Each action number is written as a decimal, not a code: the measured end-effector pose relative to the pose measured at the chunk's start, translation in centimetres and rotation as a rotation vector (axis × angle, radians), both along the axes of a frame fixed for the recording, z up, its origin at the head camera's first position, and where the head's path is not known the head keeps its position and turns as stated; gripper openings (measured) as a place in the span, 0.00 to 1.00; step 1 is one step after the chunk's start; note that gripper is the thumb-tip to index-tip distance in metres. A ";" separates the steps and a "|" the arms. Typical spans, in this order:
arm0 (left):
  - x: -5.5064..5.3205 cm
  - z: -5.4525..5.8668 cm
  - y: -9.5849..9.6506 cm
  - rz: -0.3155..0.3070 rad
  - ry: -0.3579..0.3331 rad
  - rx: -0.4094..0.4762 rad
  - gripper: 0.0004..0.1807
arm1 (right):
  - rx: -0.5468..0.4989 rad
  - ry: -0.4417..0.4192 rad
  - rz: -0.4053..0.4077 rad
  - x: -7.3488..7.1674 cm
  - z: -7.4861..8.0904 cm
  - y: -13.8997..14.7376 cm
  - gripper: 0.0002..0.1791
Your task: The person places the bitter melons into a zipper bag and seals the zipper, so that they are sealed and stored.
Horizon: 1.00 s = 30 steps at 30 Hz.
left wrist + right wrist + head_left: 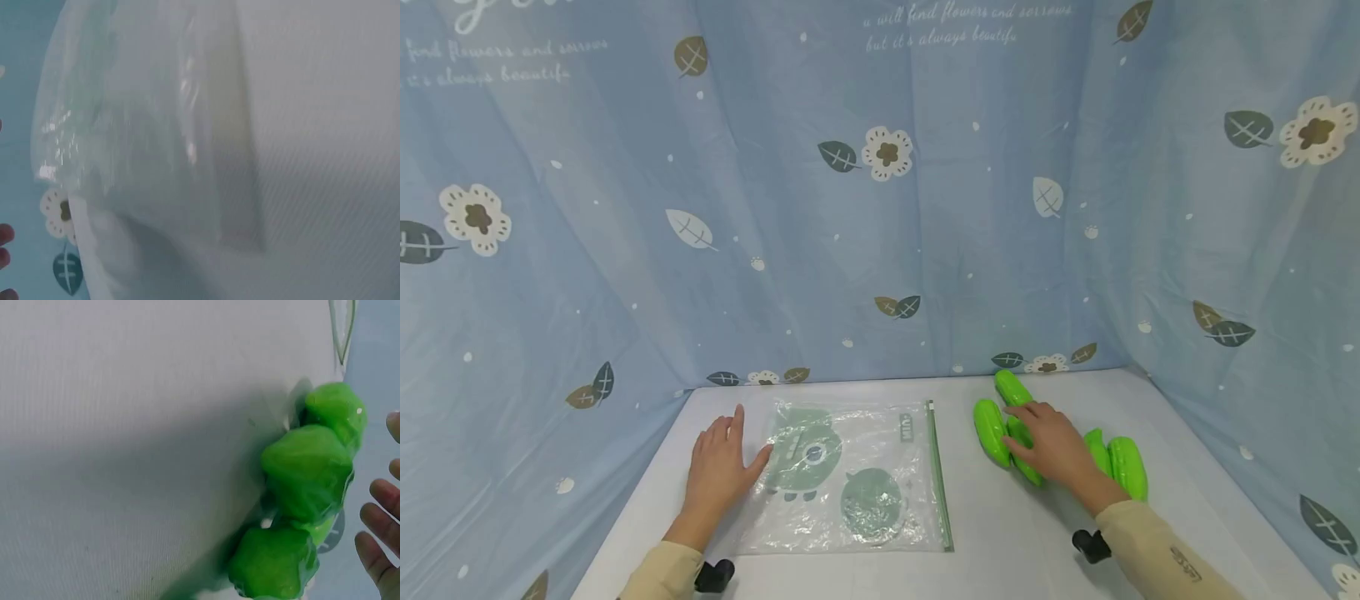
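A clear zip bag [887,454] with pale green cartoon prints and a green slider strip on its right side lies flat on the table. My left hand [718,467] is spread at its left edge, the thumb tip overlapping the bag; the left wrist view shows the bag [144,125] blurred and close. Over at the right, my right hand [1056,442] reaches above glossy bright green, plump elongated pieces [992,429], fingers loosely bent. In the right wrist view its fingers [381,519] stand apart from the green pieces [306,465], which look film-wrapped.
More green pieces [1127,467] lie right of my right wrist, partly behind the forearm. The white table [1000,542] ends at a blue patterned curtain [790,275] at the back and both sides. A black wrist mount [1090,546] hangs under each forearm.
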<state>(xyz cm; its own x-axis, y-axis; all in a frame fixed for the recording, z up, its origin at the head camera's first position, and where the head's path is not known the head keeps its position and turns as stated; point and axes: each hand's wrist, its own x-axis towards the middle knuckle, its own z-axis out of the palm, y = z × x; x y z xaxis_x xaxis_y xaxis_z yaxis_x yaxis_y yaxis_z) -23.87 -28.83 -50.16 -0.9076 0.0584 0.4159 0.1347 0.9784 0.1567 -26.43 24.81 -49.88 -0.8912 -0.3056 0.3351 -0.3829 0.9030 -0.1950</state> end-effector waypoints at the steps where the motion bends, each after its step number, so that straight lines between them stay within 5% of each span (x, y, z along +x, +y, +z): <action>1: 0.1 -0.1 0.2 -0.003 0.006 0.006 0.49 | -0.007 0.003 0.002 0.1 0.0 -0.2 0.29; 15: 1.2 -1.0 3.9 -0.056 0.022 0.106 0.36 | -0.114 -0.039 0.049 1.4 -0.1 -3.0 0.19; 30: 1.7 -2.0 6.9 -0.114 -0.041 0.179 0.41 | -0.254 -0.143 0.096 1.9 -1.6 -6.4 0.15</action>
<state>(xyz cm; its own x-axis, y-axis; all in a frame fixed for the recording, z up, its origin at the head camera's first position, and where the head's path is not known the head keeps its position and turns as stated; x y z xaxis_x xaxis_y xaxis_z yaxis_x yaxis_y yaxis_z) -22.15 -21.96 -52.12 -0.9158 0.0904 0.3914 0.2331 0.9132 0.3344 -24.54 18.45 -51.52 -0.9058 -0.3132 0.2852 -0.4168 0.7791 -0.4682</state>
